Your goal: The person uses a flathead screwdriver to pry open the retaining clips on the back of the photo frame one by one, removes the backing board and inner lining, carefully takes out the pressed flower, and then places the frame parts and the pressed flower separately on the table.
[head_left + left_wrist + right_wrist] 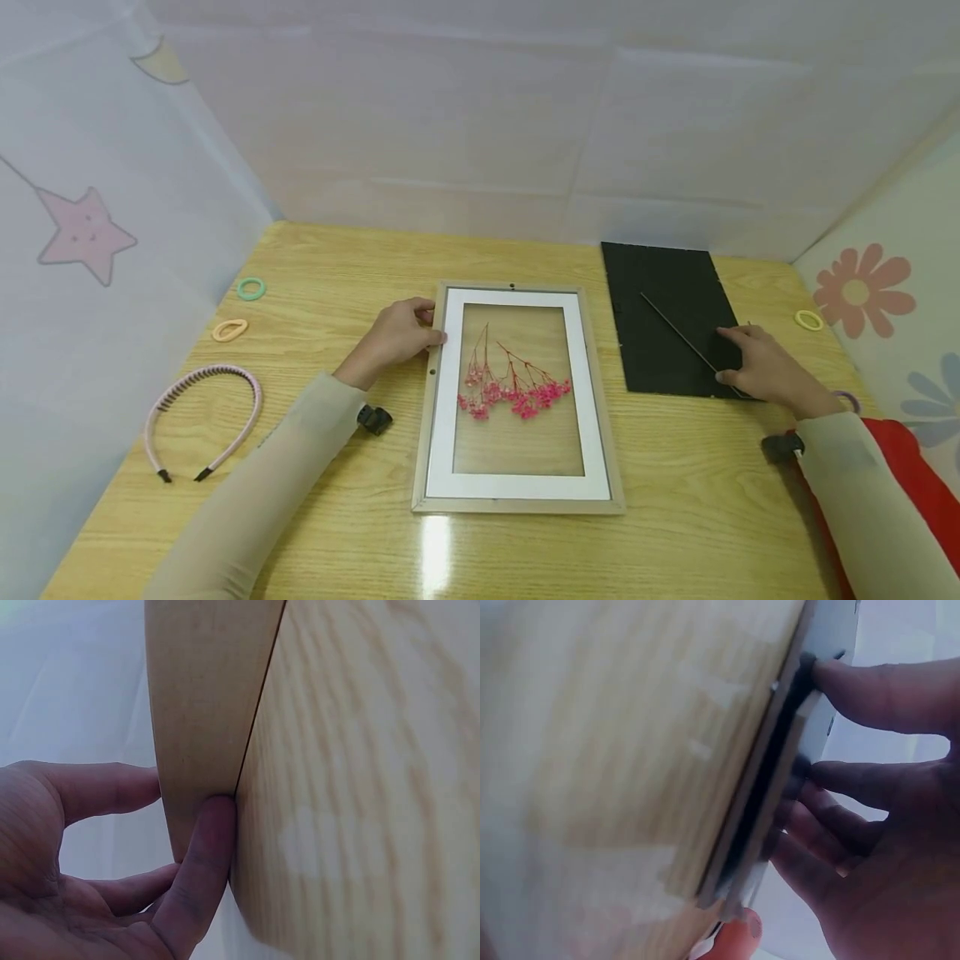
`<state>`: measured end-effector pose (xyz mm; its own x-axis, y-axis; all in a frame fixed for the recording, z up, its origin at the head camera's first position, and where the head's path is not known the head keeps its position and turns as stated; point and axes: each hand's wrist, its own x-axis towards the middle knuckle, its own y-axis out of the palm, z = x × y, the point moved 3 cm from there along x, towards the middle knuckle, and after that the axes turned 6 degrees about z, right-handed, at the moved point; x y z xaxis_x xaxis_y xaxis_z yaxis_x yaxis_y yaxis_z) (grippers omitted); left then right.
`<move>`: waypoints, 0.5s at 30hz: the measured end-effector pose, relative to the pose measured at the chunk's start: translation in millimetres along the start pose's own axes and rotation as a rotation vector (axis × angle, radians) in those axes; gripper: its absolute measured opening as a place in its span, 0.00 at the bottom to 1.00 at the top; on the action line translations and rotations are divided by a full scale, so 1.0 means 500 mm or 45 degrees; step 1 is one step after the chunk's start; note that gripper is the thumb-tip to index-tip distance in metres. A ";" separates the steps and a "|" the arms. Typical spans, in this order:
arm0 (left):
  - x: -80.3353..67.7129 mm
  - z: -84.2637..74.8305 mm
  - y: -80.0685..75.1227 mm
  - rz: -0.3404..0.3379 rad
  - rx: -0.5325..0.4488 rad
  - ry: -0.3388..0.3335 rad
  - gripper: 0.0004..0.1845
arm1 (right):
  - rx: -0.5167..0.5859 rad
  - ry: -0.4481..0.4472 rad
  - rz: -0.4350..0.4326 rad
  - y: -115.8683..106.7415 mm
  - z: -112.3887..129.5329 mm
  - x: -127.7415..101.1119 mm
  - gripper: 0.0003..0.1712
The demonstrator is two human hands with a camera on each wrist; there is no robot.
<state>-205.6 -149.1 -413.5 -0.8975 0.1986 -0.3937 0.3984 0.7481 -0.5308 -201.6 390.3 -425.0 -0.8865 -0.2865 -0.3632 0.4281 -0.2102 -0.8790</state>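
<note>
A light wooden picture frame [517, 505] lies flat on the table, with a white mat [517, 486] and two sprigs of pink dried flowers [528, 396] inside its border. My left hand [401, 332] holds the frame's left side, the thumb on top; the left wrist view shows other fingertips low against its wooden edge. To the right lies a black backing board [660, 333] with a thin strip [675, 330] slanting across it. My right hand [765, 364] grips its lower right corner, thumb and fingers apart. That corner is partly hidden by the hand.
On the left lie a pink headband [257, 400], a green hair tie [251, 288] and an orange hair tie [229, 330]. A yellow hair tie [808, 320] lies at the far right, and a purple one [847, 400] is partly behind my right wrist. Red cloth [907, 467] borders the right arm.
</note>
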 end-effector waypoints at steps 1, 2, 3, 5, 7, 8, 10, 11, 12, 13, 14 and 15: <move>0.001 0.000 0.000 0.002 -0.006 -0.001 0.38 | -0.007 -0.006 0.002 -0.001 0.000 0.001 0.48; 0.002 0.001 -0.001 0.003 -0.014 -0.001 0.38 | -0.014 -0.012 0.006 -0.003 0.001 0.002 0.48; 0.002 0.001 -0.001 0.004 -0.027 -0.003 0.37 | -0.021 -0.020 0.012 -0.006 0.002 0.003 0.48; 0.003 0.003 -0.001 0.011 -0.062 -0.010 0.36 | -0.039 -0.034 0.025 -0.011 0.003 0.005 0.48; 0.003 0.004 -0.002 0.014 -0.094 -0.017 0.35 | -0.031 -0.034 0.032 -0.015 0.005 0.008 0.47; 0.003 0.004 -0.003 0.016 -0.108 -0.021 0.34 | -0.028 -0.030 0.021 -0.017 0.006 0.010 0.46; 0.002 0.006 -0.004 0.025 -0.139 -0.031 0.33 | 0.004 -0.016 -0.030 -0.022 0.013 0.013 0.46; 0.002 0.007 -0.005 0.026 -0.147 -0.034 0.33 | 0.029 -0.005 -0.064 -0.023 0.018 0.015 0.46; 0.001 0.008 -0.006 0.028 -0.155 -0.036 0.33 | 0.055 0.005 -0.110 -0.025 0.024 0.018 0.45; 0.000 0.009 -0.007 0.030 -0.166 -0.038 0.32 | 0.081 0.019 -0.155 -0.026 0.032 0.020 0.45; -0.002 0.010 -0.007 0.035 -0.173 -0.042 0.32 | 0.105 0.027 -0.197 -0.028 0.043 0.023 0.45; -0.004 0.011 -0.007 0.037 -0.179 -0.046 0.32 | 0.135 0.029 -0.239 -0.028 0.057 0.024 0.44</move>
<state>-204.4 -155.4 -415.0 -0.8775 0.2005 -0.4357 0.3915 0.8241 -0.4092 -213.5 363.2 -408.3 -0.9557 -0.2121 -0.2043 0.2701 -0.3553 -0.8949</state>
